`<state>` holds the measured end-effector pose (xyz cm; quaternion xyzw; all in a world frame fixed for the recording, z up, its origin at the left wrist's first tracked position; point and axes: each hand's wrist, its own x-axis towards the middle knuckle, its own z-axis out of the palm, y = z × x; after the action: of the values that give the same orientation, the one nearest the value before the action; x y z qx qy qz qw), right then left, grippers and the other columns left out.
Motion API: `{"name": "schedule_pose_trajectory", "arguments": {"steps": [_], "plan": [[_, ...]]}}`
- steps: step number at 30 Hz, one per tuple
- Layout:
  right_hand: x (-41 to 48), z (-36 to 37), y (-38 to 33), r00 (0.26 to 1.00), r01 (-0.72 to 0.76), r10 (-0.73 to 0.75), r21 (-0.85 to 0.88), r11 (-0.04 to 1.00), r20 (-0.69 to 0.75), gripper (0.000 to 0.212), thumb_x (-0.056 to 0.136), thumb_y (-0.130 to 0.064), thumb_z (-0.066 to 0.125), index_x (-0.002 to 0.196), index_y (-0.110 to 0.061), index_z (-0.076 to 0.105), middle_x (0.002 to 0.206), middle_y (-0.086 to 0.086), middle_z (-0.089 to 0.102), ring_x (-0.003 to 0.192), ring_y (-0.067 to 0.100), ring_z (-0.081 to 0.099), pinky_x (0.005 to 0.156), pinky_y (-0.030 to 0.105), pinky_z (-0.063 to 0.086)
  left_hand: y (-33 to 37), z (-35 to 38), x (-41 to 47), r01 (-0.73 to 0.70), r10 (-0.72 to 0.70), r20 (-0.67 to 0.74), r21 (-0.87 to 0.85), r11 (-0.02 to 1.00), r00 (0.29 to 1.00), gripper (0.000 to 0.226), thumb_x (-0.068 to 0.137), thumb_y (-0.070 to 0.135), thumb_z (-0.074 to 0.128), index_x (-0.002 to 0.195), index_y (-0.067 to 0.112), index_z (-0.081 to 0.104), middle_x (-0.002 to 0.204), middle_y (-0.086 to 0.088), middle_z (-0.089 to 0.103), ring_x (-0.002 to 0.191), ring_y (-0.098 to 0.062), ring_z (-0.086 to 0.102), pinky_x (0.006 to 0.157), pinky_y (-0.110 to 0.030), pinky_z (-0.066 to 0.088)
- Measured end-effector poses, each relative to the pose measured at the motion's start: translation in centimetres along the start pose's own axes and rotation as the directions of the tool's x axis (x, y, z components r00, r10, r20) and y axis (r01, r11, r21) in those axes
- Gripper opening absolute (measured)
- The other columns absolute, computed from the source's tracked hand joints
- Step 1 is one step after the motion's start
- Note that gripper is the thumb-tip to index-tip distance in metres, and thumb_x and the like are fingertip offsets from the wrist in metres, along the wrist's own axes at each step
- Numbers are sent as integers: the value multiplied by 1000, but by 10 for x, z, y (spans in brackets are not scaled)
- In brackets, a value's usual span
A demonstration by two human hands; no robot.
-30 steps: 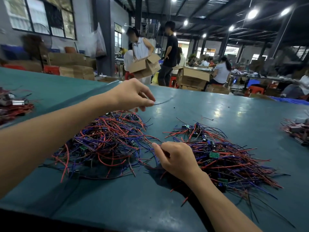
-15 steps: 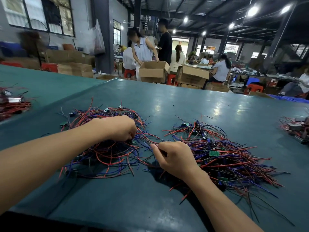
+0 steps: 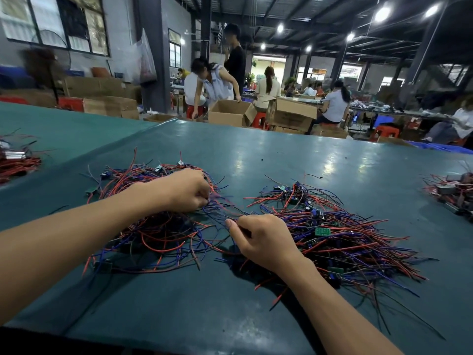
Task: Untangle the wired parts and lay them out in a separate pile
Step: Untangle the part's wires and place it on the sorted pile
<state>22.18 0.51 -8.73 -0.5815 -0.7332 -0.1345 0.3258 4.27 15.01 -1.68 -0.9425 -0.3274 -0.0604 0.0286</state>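
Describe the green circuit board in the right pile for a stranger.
On the teal table, take the right wire pile. Just right of the right hand lies the circuit board, a flat bright-green rectangle among red and blue wires.

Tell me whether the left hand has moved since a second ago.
Yes. The left hand has dropped nearer: it hung past the far edge of the left wire pile; now its fingers curl among its wires.

Left hand (image 3: 186, 190) fingers hidden against left wire pile (image 3: 153, 234); far-right pile (image 3: 453, 190) cut by frame edge.
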Motion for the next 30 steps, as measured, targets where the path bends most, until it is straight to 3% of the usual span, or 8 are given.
{"name": "schedule_pose_trajectory", "arguments": {"steps": [5,8,12,15,18,23,27,30], "plan": [[0,0,0,1000,-11,11,7,1000,-2,49,99,-36,60,57,-19,40,50,-6,34,49,23,34,53,28,23,-2,-28,-7,35,-75,-171,-225,974,982,16,92,27,73,104,19,80,95,1,76,91,-14,68,84,-26,52],[0,1,1,1000,-16,16,12,1000,2,49,99,-38,58,57,-17,44,50,-4,38,49,23,36,53,29,24,-5,-36,-9,6,-112,-280,-356,935,953,14,91,27,74,102,22,80,91,9,77,83,1,68,75,-13,50],[0,1,2,1000,1,-1,17,1000,5,51,100,-38,57,57,-15,44,49,-5,37,47,22,36,53,29,22,-1,-37,-11,-66,-179,-365,-567,821,913,11,92,19,74,101,15,78,82,3,78,79,-8,74,85,-34,60],[0,-1,2,1000,22,-21,55,998,-9,52,100,-35,58,56,-14,43,48,-6,32,45,21,33,49,30,22,10,-38,-13,-188,-208,-408,-740,646,889,11,92,12,73,102,5,74,87,-6,78,86,-21,76,87,-43,60],[0,-3,1,997,43,-37,99,994,-60,52,99,-33,60,55,-11,44,49,-5,32,44,21,32,46,31,26,19,-42,-10,-295,-215,-428,-837,460,878,11,96,13,67,103,5,68,98,-12,78,94,-27,75,86,-40,61],[4,-5,2,969,38,2,155,987,-247,46,100,-28,61,59,-9,52,50,-1,41,44,22,39,44,37,35,32,-47,-1,-292,-277,-252,-950,-114,927,14,91,22,67,99,10,67,105,-16,76,90,-26,75,73,-32,60],[4,-7,4,942,7,78,249,969,-328,21,97,-23,62,90,-6,73,64,2,65,54,20,60,51,39,48,39,-27,4,-240,-281,-125,-872,-427,952,26,90,21,69,113,9,64,106,-8,75,87,-17,73,68,-26,58],[5,-9,1,937,-14,103,259,966,-333,22,93,-21,66,109,-8,71,64,-3,61,55,17,57,55,35,50,43,-5,3,-206,-276,-65,-828,-522,959,32,89,17,70,119,7,64,101,-10,74,83,-17,71,67,-26,59]]}}
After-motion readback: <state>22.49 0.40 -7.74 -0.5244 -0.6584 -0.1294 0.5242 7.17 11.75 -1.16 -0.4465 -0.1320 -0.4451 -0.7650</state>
